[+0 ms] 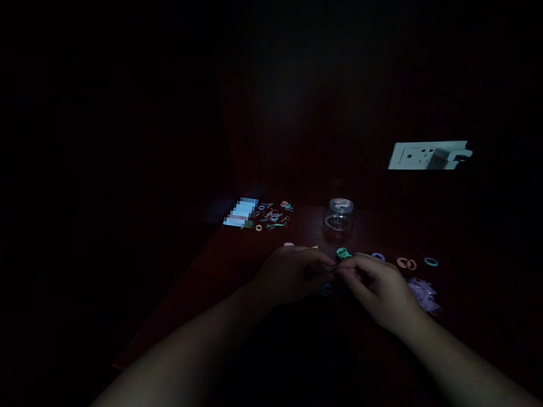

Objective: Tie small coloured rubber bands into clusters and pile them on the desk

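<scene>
Just beyond the left hand (290, 275) and right hand (382, 290) lie green bands (343, 252).

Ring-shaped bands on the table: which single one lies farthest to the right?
The teal band, just beyond the purple pile; all the others visible lie farther left.

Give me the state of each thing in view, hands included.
Left hand: curled inward, hold too dark to tell.
Right hand: curled inward, hold likewise unclear.
Jar: upright, lid on.
Phone: screen lit, image pixelated.
Wall socket: plug inserted.
Mixed bands: scattered.
Teal ring: lying loose.
Purple pile: loosely heaped.
</scene>
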`<state>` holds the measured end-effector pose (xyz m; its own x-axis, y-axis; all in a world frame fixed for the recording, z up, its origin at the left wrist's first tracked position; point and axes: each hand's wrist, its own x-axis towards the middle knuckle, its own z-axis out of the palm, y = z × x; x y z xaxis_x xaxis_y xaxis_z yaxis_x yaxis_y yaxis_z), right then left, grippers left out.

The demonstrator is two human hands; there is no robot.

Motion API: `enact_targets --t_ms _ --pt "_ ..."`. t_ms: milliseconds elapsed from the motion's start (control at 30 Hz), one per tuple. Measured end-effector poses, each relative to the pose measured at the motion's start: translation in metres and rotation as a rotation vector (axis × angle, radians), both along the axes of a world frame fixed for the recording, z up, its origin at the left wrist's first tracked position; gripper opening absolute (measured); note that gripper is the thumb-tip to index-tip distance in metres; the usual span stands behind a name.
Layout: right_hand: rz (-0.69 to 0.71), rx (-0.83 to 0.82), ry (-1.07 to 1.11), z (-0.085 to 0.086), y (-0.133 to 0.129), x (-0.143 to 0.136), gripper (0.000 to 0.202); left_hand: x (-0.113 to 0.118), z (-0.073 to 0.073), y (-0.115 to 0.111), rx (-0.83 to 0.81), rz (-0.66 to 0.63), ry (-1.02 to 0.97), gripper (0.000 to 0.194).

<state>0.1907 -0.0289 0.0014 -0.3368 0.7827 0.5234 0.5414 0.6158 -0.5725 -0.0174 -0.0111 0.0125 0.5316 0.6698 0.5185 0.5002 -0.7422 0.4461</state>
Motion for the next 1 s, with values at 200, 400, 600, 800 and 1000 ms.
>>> enact_targets --t_ms 200,400,600,800,1000 --pt "0.008 -0.02 -0.018 0.0001 0.0003 0.0005 0.018 0.0004 -0.0003 0.0003 0.055 0.006 0.016 0.012" --pt "0.026 -0.023 -0.007 0.0016 -0.0021 -0.0001 0.012 0.0004 0.0022 -0.001 0.036 0.016 0.018 0.013" --pt "0.056 -0.024 0.009 0.0006 -0.0026 -0.0002 0.006 0.0013 0.0025 -0.0022 0.035 0.005 0.005 0.013" --pt "0.041 0.019 -0.02 0.0035 -0.0032 -0.0012 0.011 0.0018 0.0029 -0.0029 0.026 -0.009 -0.01 0.012" --pt "0.041 0.024 -0.032 0.0022 -0.0027 0.0 0.013 0.0003 0.0024 -0.0012 0.07 -0.024 -0.013 0.011"
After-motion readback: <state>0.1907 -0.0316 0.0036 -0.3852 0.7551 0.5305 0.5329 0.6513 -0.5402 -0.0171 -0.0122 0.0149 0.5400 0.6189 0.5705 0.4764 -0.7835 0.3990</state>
